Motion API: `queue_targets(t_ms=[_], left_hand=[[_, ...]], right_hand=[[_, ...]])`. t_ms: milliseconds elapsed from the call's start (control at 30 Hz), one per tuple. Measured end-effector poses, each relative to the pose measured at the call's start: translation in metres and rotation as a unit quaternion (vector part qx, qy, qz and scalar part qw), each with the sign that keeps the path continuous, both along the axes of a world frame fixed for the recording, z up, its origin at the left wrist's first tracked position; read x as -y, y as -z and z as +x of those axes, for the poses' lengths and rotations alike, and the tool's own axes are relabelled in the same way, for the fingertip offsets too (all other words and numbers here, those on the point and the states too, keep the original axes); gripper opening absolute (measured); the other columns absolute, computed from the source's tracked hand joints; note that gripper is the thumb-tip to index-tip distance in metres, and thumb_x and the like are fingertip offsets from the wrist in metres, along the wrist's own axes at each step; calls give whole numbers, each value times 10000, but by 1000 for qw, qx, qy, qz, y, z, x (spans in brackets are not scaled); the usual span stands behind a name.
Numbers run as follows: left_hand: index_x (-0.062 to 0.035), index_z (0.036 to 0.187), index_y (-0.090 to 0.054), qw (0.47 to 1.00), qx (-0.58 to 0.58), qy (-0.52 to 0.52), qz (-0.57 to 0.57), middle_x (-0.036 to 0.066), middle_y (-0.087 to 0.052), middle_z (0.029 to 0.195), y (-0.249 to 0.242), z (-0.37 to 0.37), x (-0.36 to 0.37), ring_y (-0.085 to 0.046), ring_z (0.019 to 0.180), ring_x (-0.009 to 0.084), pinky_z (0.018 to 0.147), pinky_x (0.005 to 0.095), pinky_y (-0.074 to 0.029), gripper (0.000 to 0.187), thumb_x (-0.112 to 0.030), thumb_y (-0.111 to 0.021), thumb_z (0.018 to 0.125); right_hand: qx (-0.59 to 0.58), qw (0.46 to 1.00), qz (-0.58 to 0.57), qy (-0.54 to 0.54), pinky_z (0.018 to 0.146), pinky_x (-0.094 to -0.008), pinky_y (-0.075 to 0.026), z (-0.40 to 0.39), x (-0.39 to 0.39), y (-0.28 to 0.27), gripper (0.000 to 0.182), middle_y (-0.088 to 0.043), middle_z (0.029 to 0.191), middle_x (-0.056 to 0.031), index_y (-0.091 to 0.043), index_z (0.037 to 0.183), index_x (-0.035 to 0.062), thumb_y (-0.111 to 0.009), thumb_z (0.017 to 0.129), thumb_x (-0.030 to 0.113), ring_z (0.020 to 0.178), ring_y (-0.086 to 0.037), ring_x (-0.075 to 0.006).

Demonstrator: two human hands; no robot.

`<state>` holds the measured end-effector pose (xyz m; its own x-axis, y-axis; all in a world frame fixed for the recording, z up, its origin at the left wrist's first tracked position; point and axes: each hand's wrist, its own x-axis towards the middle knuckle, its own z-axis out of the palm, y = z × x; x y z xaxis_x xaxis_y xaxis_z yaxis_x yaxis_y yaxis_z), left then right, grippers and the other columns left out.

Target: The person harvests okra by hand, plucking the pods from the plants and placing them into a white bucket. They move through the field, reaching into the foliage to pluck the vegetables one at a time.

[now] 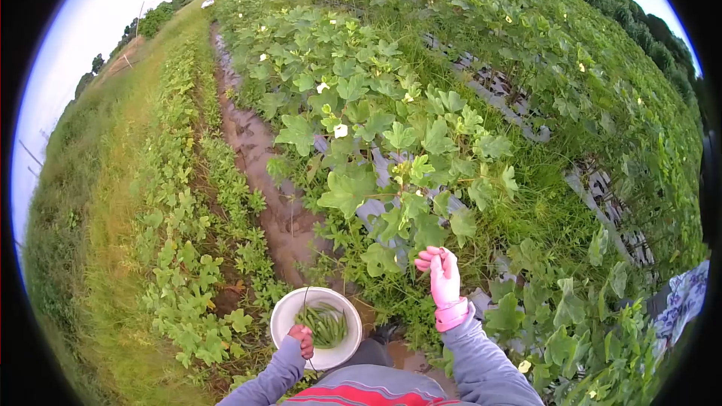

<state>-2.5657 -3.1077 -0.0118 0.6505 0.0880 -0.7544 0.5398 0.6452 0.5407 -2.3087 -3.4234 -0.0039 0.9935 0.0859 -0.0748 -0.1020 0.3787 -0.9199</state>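
My left hand (pixel 301 340) is closed around the thin handle of a white bucket (pixel 352 346). Several green okra pods (pixel 328 325) lie inside the bucket. In a pink glove, my right hand (pixel 441 274) is raised at the near edge of an okra plant (pixel 410 154), just below its leaves. Its fingers are curled together in a pinch; whatever they hold, if anything, is too small to make out. A white flower (pixel 341 131) shows among the leaves farther up.
A muddy furrow (pixel 263 173) runs away on the left beside low leafy plants (pixel 177 286). More okra rows with dark plastic mulch (pixel 511 101) and grass stretch to the right. Patterned cloth (pixel 683 301), perhaps worn by another person, appears at the right edge.
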Motion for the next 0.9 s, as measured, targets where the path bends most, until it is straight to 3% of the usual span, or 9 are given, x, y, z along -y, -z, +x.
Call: queue_targets(t_ms=[133,233,300,333,400,467,633,800,900], left_hand=[[-142,965,-461,981,96,81,-145,10,-329,556,-75,3,51,-290,395,123,390,282,-280,175,-306,-411,931],[-78,1050,-451,946,203,182,-178,36,-359,600,-107,-3,86,-345,459,146,438,306,-317,353,-384,-344,910],[-56,1043,-448,911,255,251,-207,39,-384,602,-122,-8,118,-334,415,151,383,320,-309,413,-420,-292,926],[-111,779,-512,982,91,146,-76,-1,-353,543,-194,-25,182,-299,454,144,458,285,-304,322,-393,-412,896],[-60,939,-538,974,107,174,-103,16,-386,552,-191,-40,208,-332,457,152,445,283,-310,399,-420,-372,897],[-58,952,-528,952,124,237,-151,26,-402,572,-169,-43,220,-336,456,152,446,288,-317,400,-426,-384,891],[-56,991,-478,888,144,375,-222,41,-396,593,-149,-43,301,-350,402,154,376,312,-318,409,-421,-309,923],[-76,984,-447,842,141,483,-195,18,-376,586,-155,-48,387,-339,396,127,355,294,-303,324,-384,-365,927],[-105,924,-424,764,199,611,58,-23,-269,493,-153,-38,430,-223,318,87,285,261,-206,120,-225,-422,914]], right_hand=[[26,986,111,-119,946,-357,-443,-126,-49,-44,274,-543,1135,-154,-408,1195,-20,-421,968,134,1039,-575,-243],[237,926,-277,-93,1007,-370,-372,-184,-15,-41,542,-488,1263,-201,-411,1283,-12,-604,837,227,1155,-489,-328],[186,936,-281,-102,990,-370,-376,-228,46,-79,578,-497,1251,-203,-423,1280,-2,-623,825,292,1180,-469,-327],[189,936,-279,-103,959,-364,-399,-245,68,-79,551,-543,1188,-175,-440,1273,14,-626,829,283,1108,-522,-298],[208,952,-217,-56,908,-347,-433,-281,119,-90,502,-583,1099,-138,-465,1255,32,-613,845,282,1021,-561,-234],[143,981,-131,-30,861,-320,-454,-325,173,-76,442,-600,1019,-112,-494,1230,44,-584,868,280,955,-570,-187],[-74,947,-266,166,797,-320,-487,-507,314,-62,455,-630,985,-106,-535,1201,50,-593,865,351,879,-605,-184],[-360,806,-204,423,658,-296,-498,-709,346,2,434,-644,759,-67,-553,1143,15,-590,857,339,651,-609,-133],[-570,642,-272,434,695,-332,-518,-829,311,73,438,-671,879,-110,-552,1172,33,-555,867,347,752,-646,-220]])
